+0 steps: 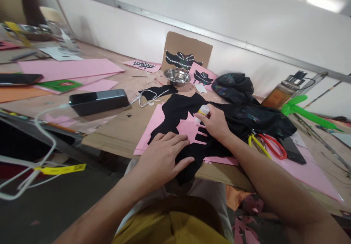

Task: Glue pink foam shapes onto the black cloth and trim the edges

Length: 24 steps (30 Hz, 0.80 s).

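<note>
From where I'm standing, the person's right hand [218,123] is closing its fingers around a small white plastic bottle with a yellow band [203,110], and its lower end is pointing down at the upper right edge of a pale pink cutout with jagged, finger-like points [188,129]. The left hand [164,156] is gripping nothing: it is lying open, palm down, its fingertips reaching the cutout's lower left and the rest spreading over the black fabric [175,109].

The cutout is lying on that fabric, its outline looking fully cut. The black around it is extending well past the points, so it isn't matching that outline. No beads are showing on either. I can't tell whether anything is coming out of the bottle.

Further back, a black shape edged with white beads [182,60] is standing out against a brown cardboard panel [189,43], and two smaller beaded black shapes are lying on pink sheets, all three looking much further along. A shiny steel bowl [177,82] is sitting in front of the panel, and a loose white beaded string [153,99] is trailing over a black scrap [161,90]. Yellow-handled scissors [249,140] and red-handled scissors [280,147] are resting by the right forearm, out of both hands.
</note>
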Motion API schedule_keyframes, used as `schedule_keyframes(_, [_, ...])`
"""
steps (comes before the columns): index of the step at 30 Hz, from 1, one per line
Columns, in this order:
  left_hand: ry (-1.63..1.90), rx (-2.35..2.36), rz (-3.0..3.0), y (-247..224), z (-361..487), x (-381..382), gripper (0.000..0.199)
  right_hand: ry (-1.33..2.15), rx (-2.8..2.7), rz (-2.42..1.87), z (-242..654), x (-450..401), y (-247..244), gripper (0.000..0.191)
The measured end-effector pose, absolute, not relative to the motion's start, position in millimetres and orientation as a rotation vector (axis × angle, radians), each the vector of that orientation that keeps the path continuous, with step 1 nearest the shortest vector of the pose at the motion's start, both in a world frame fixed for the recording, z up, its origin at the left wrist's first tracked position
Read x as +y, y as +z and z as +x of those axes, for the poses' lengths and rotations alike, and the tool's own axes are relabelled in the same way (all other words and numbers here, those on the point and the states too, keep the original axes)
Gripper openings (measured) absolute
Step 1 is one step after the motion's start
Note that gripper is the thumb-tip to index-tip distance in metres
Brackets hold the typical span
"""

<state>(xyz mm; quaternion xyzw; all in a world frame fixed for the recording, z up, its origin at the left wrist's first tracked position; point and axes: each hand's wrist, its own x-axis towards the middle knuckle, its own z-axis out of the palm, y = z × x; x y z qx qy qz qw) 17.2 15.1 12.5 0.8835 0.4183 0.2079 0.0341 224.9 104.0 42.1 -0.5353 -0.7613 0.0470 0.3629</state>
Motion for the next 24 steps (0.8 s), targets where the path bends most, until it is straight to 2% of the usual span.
schedule_keyframes(24, [0.657, 1.262, 2.73, 8.6, 14.8, 16.1, 0.045, 0.071, -1.937, -1.426, 251.5, 88.5, 43.7, 0.034])
